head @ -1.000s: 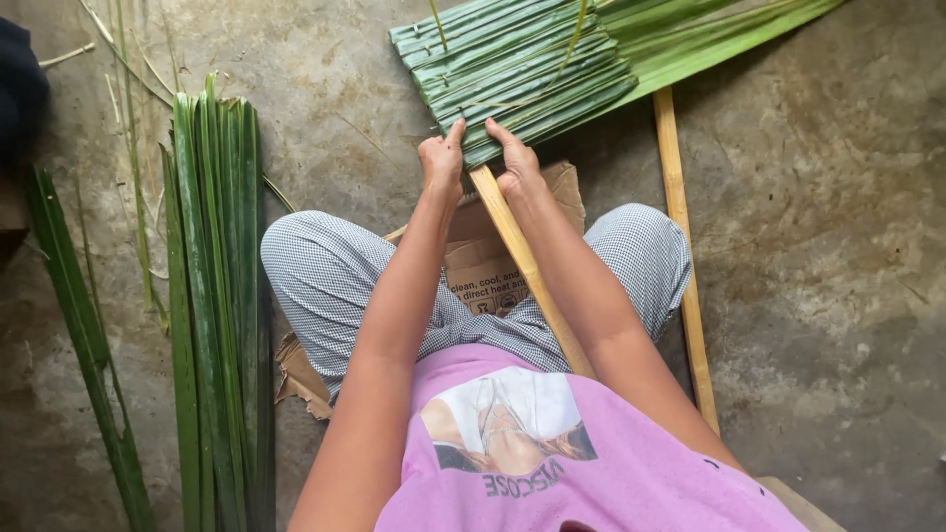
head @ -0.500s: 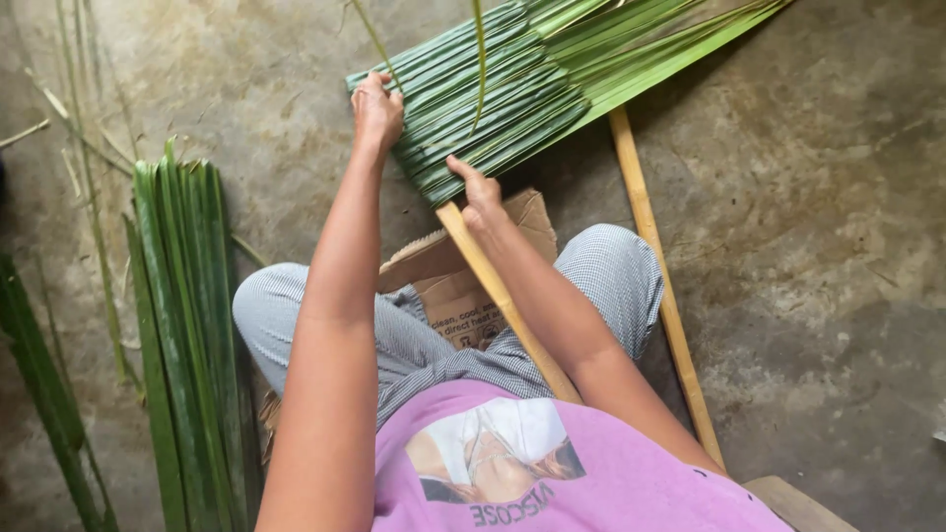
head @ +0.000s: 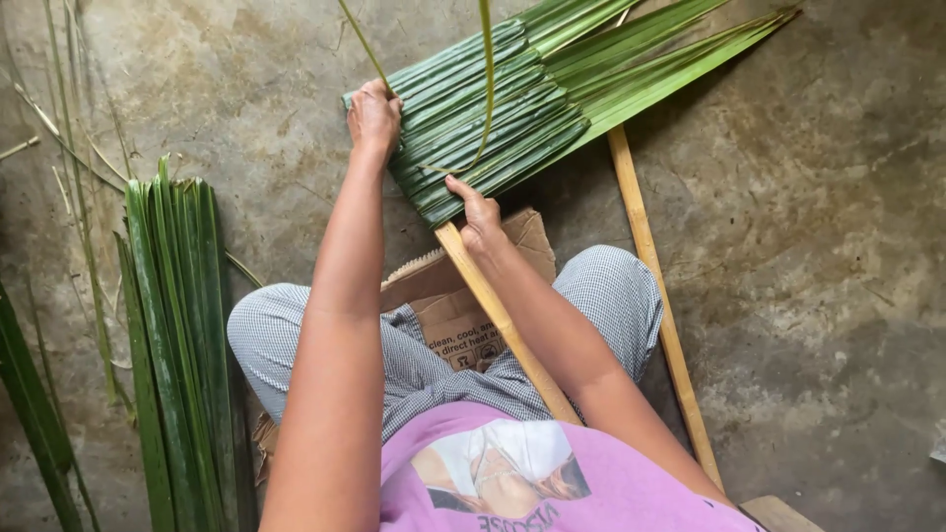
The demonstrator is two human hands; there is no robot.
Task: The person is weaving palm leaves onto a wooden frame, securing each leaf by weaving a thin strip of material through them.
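Concrete floor (head: 808,246): leaf bundle (head: 177,345), bamboo stick (head: 655,296), cardboard (head: 463,305).

Glossy ribbed palm leaves (head: 493,108) – smooth wooden stick (head: 503,315) – rough concrete floor (head: 818,246).

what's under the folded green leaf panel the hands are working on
A wooden slat runs under the leaf panel from the lap; a second slat lies beside. Their upper ends are covered.
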